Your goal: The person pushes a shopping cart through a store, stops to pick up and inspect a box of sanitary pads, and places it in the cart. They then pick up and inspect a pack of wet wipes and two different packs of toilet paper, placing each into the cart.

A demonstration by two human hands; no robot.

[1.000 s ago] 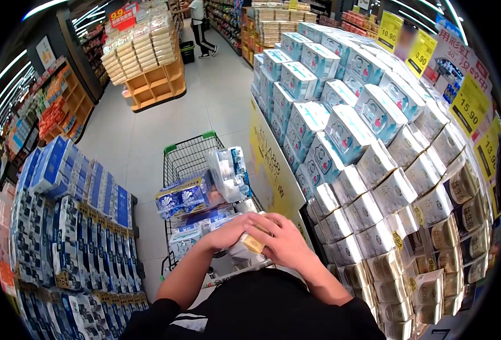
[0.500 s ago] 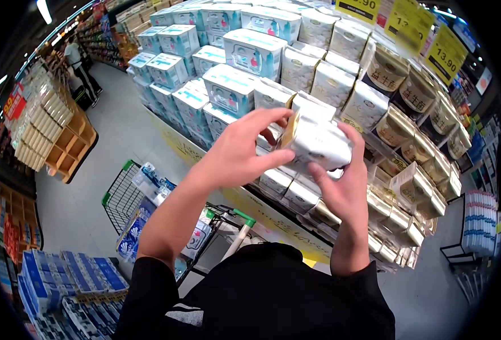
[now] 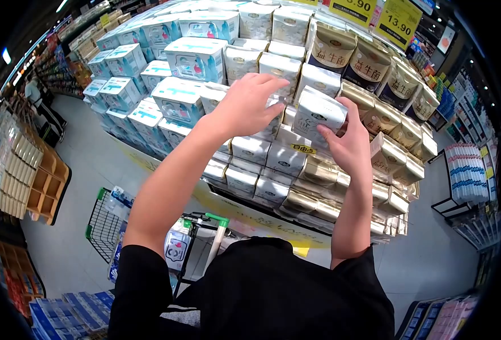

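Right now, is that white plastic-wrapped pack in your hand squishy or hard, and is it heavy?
Probably light: the right hand holds the white plastic-wrapped pack up with only thumb and fingertips. Likely slightly squishy, as its corners look rounded. Its glossy wrap may be slippery.

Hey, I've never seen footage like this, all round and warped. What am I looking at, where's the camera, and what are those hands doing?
This is one picture from a camera worn on a person's head, looking forward and down; its wide lens bends the edges. The two bare arms are the wearer's own. The right hand grips a white pack against a tall shop display of stacked packs. The left hand lies on that stack beside it; whether it grips anything is unclear. To the left sit blue-and-white boxes, to the right gold packs, with yellow price signs above. A shopping cart stands at lower left.
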